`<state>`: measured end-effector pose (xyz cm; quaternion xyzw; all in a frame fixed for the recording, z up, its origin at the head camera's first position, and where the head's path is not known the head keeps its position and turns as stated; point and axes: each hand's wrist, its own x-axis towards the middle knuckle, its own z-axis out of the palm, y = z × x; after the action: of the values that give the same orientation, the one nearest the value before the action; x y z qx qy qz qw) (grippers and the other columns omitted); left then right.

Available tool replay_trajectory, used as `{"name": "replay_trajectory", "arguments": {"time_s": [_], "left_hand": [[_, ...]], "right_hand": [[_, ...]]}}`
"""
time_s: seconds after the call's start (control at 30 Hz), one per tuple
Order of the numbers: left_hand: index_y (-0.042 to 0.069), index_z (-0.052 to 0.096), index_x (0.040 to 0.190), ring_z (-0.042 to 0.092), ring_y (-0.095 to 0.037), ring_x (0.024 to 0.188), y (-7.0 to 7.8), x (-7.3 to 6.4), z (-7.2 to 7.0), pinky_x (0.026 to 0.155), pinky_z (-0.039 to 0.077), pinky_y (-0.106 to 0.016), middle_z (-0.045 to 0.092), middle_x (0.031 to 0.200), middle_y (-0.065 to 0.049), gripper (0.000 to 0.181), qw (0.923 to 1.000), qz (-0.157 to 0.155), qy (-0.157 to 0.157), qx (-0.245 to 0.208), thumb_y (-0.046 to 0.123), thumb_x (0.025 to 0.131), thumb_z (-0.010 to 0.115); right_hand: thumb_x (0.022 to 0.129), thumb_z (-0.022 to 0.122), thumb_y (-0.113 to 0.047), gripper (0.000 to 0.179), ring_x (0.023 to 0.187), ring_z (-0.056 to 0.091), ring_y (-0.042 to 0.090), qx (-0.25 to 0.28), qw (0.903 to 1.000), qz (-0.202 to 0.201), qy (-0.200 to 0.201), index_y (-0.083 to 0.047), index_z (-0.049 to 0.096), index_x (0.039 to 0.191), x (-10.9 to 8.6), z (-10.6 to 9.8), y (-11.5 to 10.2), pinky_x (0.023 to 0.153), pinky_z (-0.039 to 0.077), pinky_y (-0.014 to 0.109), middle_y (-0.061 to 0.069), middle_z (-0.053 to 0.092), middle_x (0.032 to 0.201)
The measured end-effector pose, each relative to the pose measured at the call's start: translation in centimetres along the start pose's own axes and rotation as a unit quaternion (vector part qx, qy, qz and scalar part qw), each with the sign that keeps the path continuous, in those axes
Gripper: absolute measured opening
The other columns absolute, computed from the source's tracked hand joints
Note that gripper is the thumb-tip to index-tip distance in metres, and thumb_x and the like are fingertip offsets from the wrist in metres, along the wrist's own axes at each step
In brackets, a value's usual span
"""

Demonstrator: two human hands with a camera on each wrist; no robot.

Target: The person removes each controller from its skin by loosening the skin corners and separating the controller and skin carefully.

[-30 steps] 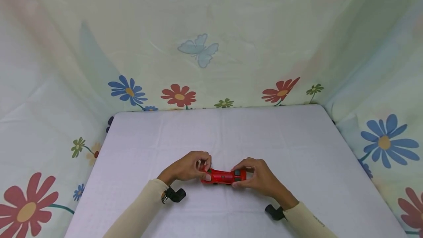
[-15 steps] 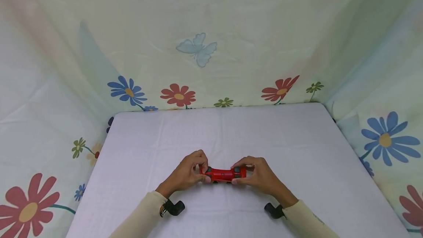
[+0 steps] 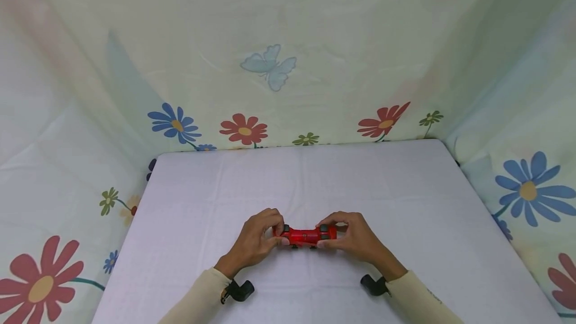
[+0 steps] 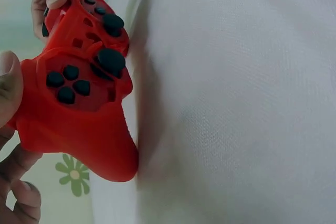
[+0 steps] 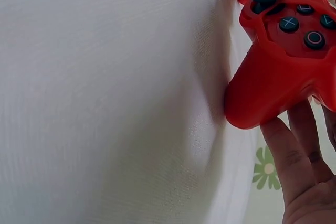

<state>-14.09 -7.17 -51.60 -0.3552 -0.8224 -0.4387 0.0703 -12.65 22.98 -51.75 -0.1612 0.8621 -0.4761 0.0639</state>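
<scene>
A red game controller with dark buttons and thumbsticks is held at the middle of the table, its shoulder-button edge turned up. My left hand grips its left end between thumb and fingers. At the right end, my right hand holds it the same way. The left wrist view shows the controller's direction buttons and a handle tip close to the cloth. In the right wrist view, fingers lie behind the controller's right handle; whether the handles touch the cloth I cannot tell.
A white cloth covers the table. Behind it and at both sides hangs a pale curtain printed with flowers and a butterfly. A black wrist camera sits on the left wrist, another black camera on the right.
The controller has tilted a little in my hands, so its dark shoulder buttons show more at the upper edge. My left hand has shifted slightly on its end; the right hand has barely moved.
</scene>
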Motion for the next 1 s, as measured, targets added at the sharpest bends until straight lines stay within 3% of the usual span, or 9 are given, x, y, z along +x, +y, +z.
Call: {"name": "replay_trajectory", "arguments": {"time_s": [0.2,0.5,0.67,0.8,1.0], "left_hand": [[0.019,0.055,0.083,0.056,-0.019,0.080,0.2,-0.1,-0.3,0.070,0.039,-0.020,0.059,0.079,0.001,0.039,0.9999,-0.004,-0.003,0.014,0.023,0.077,0.093],[0.024,0.065,0.101,0.057,-0.012,0.089,1.0,0.2,-0.8,0.076,0.049,-0.021,0.062,0.091,0.010,0.038,0.9954,-0.051,-0.049,0.064,0.025,0.078,0.095],[0.025,0.062,0.099,0.060,-0.016,0.088,0.9,0.0,-0.6,0.075,0.047,-0.021,0.062,0.091,0.013,0.046,0.9940,-0.062,-0.049,0.076,0.030,0.071,0.099],[0.024,0.061,0.096,0.060,-0.020,0.086,1.0,0.2,-0.5,0.072,0.044,-0.022,0.061,0.088,0.010,0.045,0.9932,-0.070,-0.048,0.080,0.032,0.072,0.099],[0.024,0.059,0.085,0.051,-0.011,0.075,1.0,0.3,-0.6,0.066,0.037,-0.020,0.061,0.077,0.004,0.044,0.9933,-0.072,-0.040,0.081,0.032,0.071,0.100]], "right_hand": [[0.076,0.097,-0.040,0.039,0.103,0.068,0.016,0.014,0.9999,0.006,-0.001,-0.029,0.080,0.109,0.1,-0.1,-0.1,0.092,0.064,0.039,-0.013,0.078,0.108],[0.076,0.098,-0.034,0.038,0.105,0.068,0.018,0.031,0.9995,0.010,0.003,-0.026,0.081,0.108,0.2,-0.1,-0.2,0.093,0.063,0.040,-0.011,0.078,0.107],[0.075,0.098,-0.036,0.038,0.104,0.068,0.018,0.034,0.9994,0.011,0.000,-0.027,0.081,0.108,0.2,-0.1,-0.2,0.093,0.063,0.039,-0.011,0.079,0.107],[0.075,0.098,-0.036,0.037,0.104,0.068,0.018,0.030,0.9995,0.013,0.003,-0.029,0.081,0.107,0.1,-0.1,-0.2,0.094,0.063,0.042,-0.012,0.079,0.106],[0.076,0.098,-0.036,0.037,0.104,0.068,0.018,0.022,0.9996,0.016,0.003,-0.028,0.081,0.107,0.1,-0.1,-0.2,0.094,0.063,0.043,-0.012,0.078,0.106]]}}
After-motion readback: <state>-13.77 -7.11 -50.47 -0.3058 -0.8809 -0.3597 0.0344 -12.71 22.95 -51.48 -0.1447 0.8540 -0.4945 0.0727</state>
